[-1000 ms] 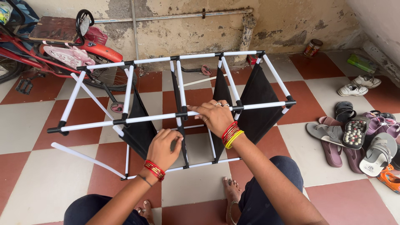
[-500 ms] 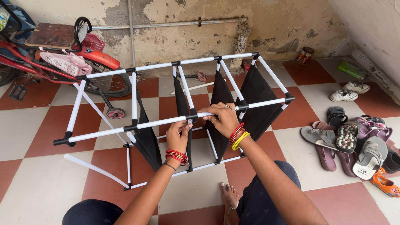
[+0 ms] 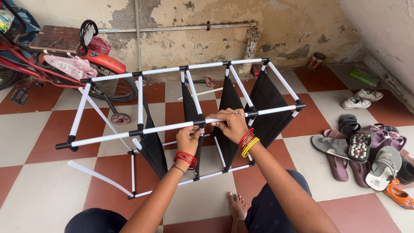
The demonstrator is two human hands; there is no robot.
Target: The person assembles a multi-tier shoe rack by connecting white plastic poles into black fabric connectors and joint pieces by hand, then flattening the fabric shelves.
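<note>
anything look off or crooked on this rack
Yes. At the rack's left end, one white tube juts out slanting over the floor, its outer end joined to nothing. Another loose tube lies on the tiles behind. Both hands, left hand and right hand, grip the front rail at a black connector.

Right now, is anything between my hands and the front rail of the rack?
Nothing visible. The left hand and right hand already grip the white front rail, on either side of the black connector. No cloth or other tube lies between fingers and rail.
</note>
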